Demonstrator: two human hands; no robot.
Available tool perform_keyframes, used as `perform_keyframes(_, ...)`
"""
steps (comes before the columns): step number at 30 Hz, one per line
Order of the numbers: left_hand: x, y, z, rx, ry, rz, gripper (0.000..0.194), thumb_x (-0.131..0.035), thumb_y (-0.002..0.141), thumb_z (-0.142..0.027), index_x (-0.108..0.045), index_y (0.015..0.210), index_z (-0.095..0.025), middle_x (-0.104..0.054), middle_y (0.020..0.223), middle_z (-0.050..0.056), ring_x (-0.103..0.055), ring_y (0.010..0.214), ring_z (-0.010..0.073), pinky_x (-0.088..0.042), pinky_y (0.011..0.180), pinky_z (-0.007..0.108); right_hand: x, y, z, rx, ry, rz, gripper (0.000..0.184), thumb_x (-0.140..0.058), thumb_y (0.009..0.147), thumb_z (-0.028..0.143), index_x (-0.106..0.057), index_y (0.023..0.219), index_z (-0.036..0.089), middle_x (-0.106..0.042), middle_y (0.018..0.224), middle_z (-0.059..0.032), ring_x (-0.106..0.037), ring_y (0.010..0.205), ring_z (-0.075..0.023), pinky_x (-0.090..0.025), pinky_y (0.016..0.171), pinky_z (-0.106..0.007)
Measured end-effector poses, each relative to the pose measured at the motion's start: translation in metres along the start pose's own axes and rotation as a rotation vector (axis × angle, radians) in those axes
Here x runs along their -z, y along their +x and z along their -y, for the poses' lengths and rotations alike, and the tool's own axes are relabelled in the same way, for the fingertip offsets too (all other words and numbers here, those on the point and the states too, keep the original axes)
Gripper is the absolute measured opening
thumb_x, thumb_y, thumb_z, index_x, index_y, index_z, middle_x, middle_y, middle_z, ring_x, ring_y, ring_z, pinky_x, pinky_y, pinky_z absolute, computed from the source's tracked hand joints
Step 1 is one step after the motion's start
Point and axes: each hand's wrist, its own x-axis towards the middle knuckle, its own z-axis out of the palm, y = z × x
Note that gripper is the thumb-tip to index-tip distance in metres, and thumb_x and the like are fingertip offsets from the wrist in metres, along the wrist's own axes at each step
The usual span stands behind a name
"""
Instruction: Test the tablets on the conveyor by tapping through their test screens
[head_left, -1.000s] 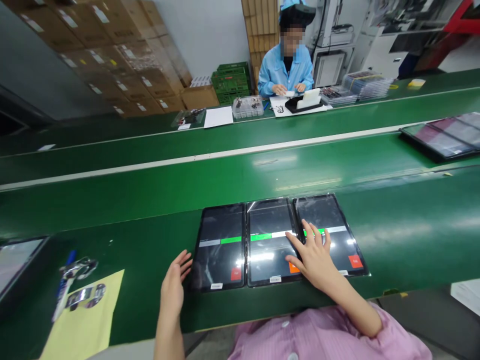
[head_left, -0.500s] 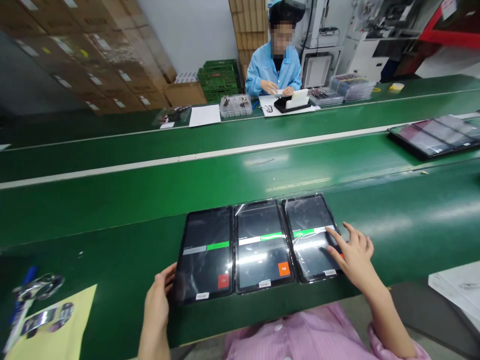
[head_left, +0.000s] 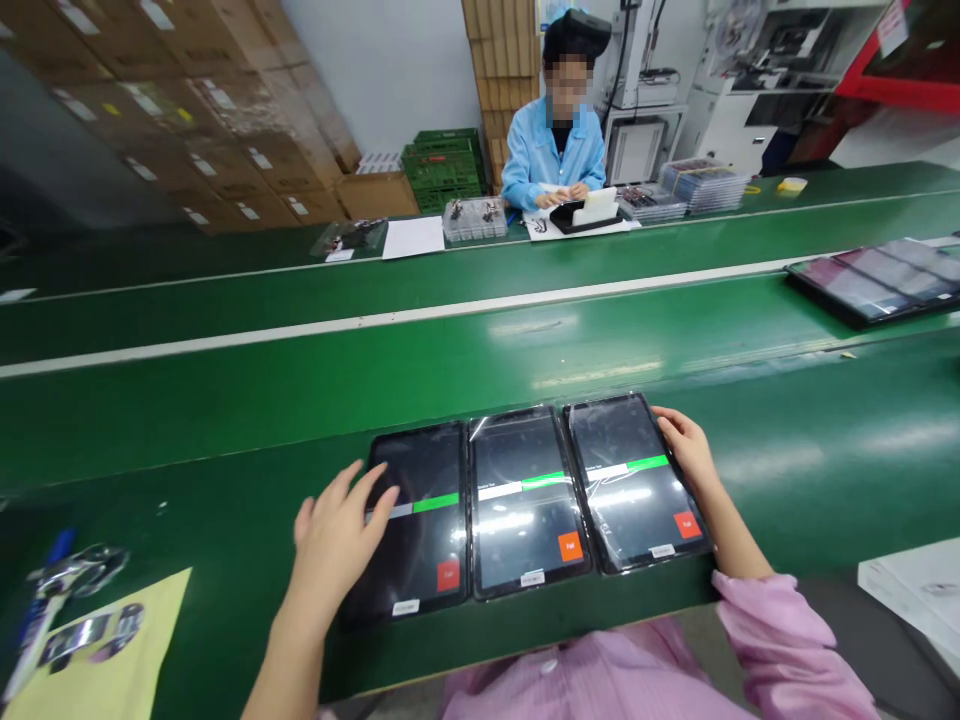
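Three dark tablets lie side by side on the green bench, each with a white-and-green bar and a red or orange square on its lit screen. My left hand [head_left: 341,525] is over the left edge of the left tablet [head_left: 424,550], fingers spread above its screen. Between the other two lies the middle tablet [head_left: 525,530], with neither hand on it. My right hand [head_left: 686,445] rests along the right edge of the right tablet [head_left: 630,500], thumb and fingers apart at its upper side. Whether the left fingertips touch the glass, I cannot tell.
Several more tablets [head_left: 885,280] lie on a black tray at the far right. A yellow sheet [head_left: 105,650] with tools is at the left, white papers [head_left: 915,590] at the right. Across the belt [head_left: 225,380], a person in blue [head_left: 555,165] works beside a parts box [head_left: 475,217].
My left hand has moved from beside the left tablet to over its screen. My right hand has left the right tablet's screen for its right edge; that bar's green part is now on the right.
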Motion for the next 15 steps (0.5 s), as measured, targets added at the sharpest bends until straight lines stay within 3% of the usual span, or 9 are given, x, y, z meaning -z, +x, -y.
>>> perform_keyframes(3, -0.002, 0.035, -0.052, -0.193, 0.126, 0.141, 0.050, -0.041, 0.092, -0.045, -0.055, 0.136, -0.027, -0.044, 0.151, 0.013, -0.036, 0.140, 0.0355, -0.016, 0.114, 0.067, -0.006, -0.001, -0.006, -0.033, 0.064, -0.052, 0.058, -0.073, 0.061, 0.060, -0.071, 0.096, 0.014, -0.070, 0.087, -0.0087, -0.063, 0.077, -0.0242, -0.051, 0.070, -0.035)
perform_keyframes(6, -0.011, 0.058, -0.084, -0.253, 0.214, 0.274, 0.053, -0.043, 0.093, -0.043, -0.047, 0.143, -0.024, -0.041, 0.151, 0.017, -0.033, 0.142, 0.0371, -0.012, 0.110, 0.074, -0.002, -0.004, -0.010, -0.018, 0.048, -0.098, 0.055, -0.077, 0.058, 0.060, -0.072, 0.091, 0.016, -0.071, 0.088, -0.0098, -0.065, 0.080, -0.0259, -0.053, 0.074, -0.036)
perform_keyframes(11, -0.015, 0.064, -0.093, -0.235, 0.331, 0.362, 0.053, -0.042, 0.094, -0.047, -0.051, 0.137, -0.018, -0.061, 0.126, 0.022, -0.054, 0.122, 0.0373, -0.001, 0.106, 0.079, 0.000, -0.004, -0.012, 0.005, 0.011, -0.132, 0.054, -0.079, 0.054, 0.063, -0.071, 0.081, 0.017, -0.071, 0.084, -0.0112, -0.065, 0.079, -0.0272, -0.054, 0.072, -0.038)
perform_keyframes(15, -0.013, 0.060, -0.091, -0.226, 0.421, 0.381, 0.061, -0.044, 0.090, -0.050, -0.048, 0.141, -0.017, -0.055, 0.136, 0.026, -0.045, 0.132, 0.0428, -0.001, 0.106, 0.077, 0.000, -0.004, -0.011, 0.013, -0.010, -0.144, 0.055, -0.080, 0.052, 0.066, -0.068, 0.074, 0.018, -0.070, 0.078, -0.0101, -0.064, 0.074, -0.0253, -0.053, 0.067, -0.036)
